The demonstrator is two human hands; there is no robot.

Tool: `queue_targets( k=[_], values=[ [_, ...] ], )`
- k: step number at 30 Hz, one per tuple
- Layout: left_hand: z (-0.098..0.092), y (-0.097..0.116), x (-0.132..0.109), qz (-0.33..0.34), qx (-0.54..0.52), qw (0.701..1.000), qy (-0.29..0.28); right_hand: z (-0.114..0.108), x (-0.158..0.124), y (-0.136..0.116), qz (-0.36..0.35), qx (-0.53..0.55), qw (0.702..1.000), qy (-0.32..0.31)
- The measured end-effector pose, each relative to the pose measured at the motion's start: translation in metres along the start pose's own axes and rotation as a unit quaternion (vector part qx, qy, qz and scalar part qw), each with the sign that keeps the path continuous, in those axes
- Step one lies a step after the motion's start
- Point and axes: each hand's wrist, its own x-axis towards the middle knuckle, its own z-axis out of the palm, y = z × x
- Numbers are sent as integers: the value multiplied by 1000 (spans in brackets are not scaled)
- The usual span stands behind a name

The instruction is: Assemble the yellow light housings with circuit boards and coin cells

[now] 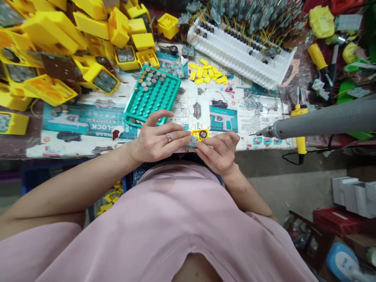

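Observation:
Near the table's front edge, both hands meet at a small yellow plastic housing point(203, 134) with a round dark part inside it. My left hand point(162, 138), a ring on one finger, holds its left side with fingers together. From the right, my right hand point(219, 152) pinches the lower side, and a small grey-green piece point(192, 141) shows between the fingertips. What that piece is I cannot make out. Just beyond my left hand lies a green tray point(155, 94) of round pockets, with several button cells point(149, 80) at its far end.
Yellow housings point(53, 33) are heaped at the left. Small yellow covers point(207, 72) and loose screws point(253, 101) lie mid-table. A white rack point(235, 53) holds wired circuit boards. A grey electric screwdriver point(323, 119) juts in from the right, above a yellow-handled tool point(300, 143).

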Motion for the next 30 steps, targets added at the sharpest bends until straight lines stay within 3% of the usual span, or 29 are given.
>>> queue_targets(
  k=[3, 5, 8, 10, 12, 14, 16, 18, 20, 30],
  values=[
    [1, 0, -5, -28, 11, 999, -12, -1, -4, 12, 66, 63, 994, -56],
    [2, 1, -9, -73, -7, 997, -16, -2, -4, 20, 107, 111, 979, -129],
    [2, 3, -6, -182, -61, 981, -40, -6, 0, 25, 153, 201, 942, -220],
    [-1, 3, 3, -261, -90, 959, -68, -8, 6, 23, 242, 277, 904, -216],
    [-6, 2, 17, -333, -114, 931, -95, -9, 14, 21, 371, 362, 831, -203],
    [-10, -1, 30, -377, -138, 908, -118, -8, 21, 20, 487, 446, 721, -210],
    [-12, -5, 38, -397, -158, 894, -136, -5, 26, 19, 559, 505, 617, -228],
    [-10, -7, 42, -407, -171, 885, -147, -2, 29, 19, 592, 528, 563, -230],
    [-8, -8, 41, -411, -171, 883, -151, -1, 29, 19, 605, 531, 549, -225],
    [-8, -7, 37, -421, -190, 876, -141, -3, 27, 18, 600, 543, 547, -213]
  ],
)
